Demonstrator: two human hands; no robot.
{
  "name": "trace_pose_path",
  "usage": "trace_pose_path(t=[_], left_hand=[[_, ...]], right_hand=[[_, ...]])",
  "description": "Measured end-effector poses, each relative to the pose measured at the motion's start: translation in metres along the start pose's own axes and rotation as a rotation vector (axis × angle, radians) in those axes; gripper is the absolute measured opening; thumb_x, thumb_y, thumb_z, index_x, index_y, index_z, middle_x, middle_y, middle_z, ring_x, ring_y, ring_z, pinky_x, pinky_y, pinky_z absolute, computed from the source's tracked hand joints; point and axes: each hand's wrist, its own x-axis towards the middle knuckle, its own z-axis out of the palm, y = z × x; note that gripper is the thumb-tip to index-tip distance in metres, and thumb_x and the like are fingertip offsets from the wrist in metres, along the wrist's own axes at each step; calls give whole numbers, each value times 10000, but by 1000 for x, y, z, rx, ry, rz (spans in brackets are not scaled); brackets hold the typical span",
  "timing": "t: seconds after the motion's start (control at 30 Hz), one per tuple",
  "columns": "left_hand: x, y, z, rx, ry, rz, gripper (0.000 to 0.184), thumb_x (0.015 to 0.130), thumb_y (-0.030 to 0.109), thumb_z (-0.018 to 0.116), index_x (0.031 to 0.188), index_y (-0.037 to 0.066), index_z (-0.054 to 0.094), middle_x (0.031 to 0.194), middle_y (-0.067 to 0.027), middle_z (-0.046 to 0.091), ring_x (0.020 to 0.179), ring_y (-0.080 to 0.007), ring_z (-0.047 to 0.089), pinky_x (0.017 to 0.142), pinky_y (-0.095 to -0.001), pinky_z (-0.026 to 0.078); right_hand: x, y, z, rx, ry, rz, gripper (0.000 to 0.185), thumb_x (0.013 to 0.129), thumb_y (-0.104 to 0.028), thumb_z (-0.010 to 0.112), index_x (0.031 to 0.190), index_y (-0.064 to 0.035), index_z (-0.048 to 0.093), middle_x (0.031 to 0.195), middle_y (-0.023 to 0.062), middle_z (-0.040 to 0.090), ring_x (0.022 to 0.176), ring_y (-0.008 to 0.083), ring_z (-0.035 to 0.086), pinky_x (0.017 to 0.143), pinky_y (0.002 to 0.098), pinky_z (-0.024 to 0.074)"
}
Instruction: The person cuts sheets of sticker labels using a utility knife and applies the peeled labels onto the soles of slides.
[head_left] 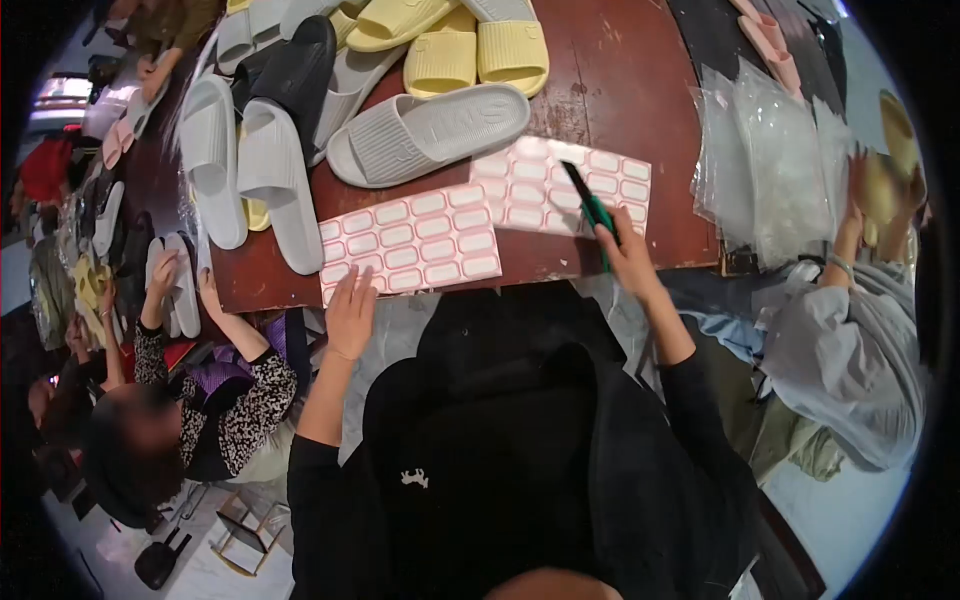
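My left hand [350, 312] lies with fingers stretched out on the lower left corner of a sheet of red-bordered label stickers [435, 243]. In my right hand [630, 255] is a green and black utility knife [596, 212], its dark tip pointing up and left. The knife is over a second label sheet [525, 190], which lies partly beside and behind the first. A grey slide sandal [430, 135] rests just past the sheets, its toe end overlapping the second one. Part of the knife's handle is hidden by my fingers.
Grey, black and yellow slide sandals [275, 180] are heaped on the dark red table [620, 70] at the left and back. Clear plastic bags [770, 165] lie at the right. Co-workers handle sandals on both sides, one wearing a patterned sleeve [245, 400] at the left.
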Motion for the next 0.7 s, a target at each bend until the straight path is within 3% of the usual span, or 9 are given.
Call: trace_pose_path(t=[0.2, 0.3, 0.4, 0.5, 0.6, 0.7], left_hand=[[27, 1, -3, -69, 24, -97, 184, 834, 78, 570, 994, -6, 537, 1224, -173, 514, 1198, -387, 433, 984, -510, 352], [73, 43, -16, -165, 216, -232, 241, 827, 110, 587, 1039, 3, 542, 1216, -179, 506, 1183, -393, 432, 979, -506, 335], [161, 111, -5, -449, 189, -118, 341, 824, 168, 602, 1125, 17, 552, 1246, -179, 496, 1170, -363, 444, 961, -472, 353], [246, 172, 27, -400, 144, 82, 467, 843, 298, 581, 1220, 27, 530, 1321, -142, 458, 1196, -316, 436, 981, -459, 345], [295, 195, 50, -186, 35, 139, 548, 864, 395, 536, 1285, 50, 478, 1394, -87, 402, 1224, -287, 420, 988, -477, 336], [308, 195, 75, -160, -4, 151, 568, 868, 431, 517, 1316, 85, 459, 1414, -51, 385, 1230, -292, 403, 982, -499, 321]], right_hand=[[22, 8, -41, 31, -74, 99, 294, 918, -180, 532, 1169, -34, 482, 872, 141, 556, 833, 196, 552, 793, 302, 425], [28, 8, -46, 53, -72, 56, 296, 914, -195, 539, 1159, -34, 497, 910, 148, 570, 850, 184, 557, 778, 308, 429], [31, 6, -48, -28, 92, 137, 310, 909, -215, 546, 1163, -40, 513, 972, 169, 605, 849, 249, 611, 742, 345, 455], [21, 0, -58, -422, 421, 245, 336, 898, -203, 547, 1198, -58, 505, 989, 172, 621, 805, 345, 631, 671, 398, 485], [19, 10, -70, -578, 305, 226, 360, 883, -182, 549, 1223, -78, 498, 964, 161, 627, 748, 370, 618, 615, 426, 487], [21, 14, -71, -663, 221, 220, 389, 869, -163, 550, 1247, -98, 488, 935, 149, 628, 698, 370, 614, 573, 439, 488]])
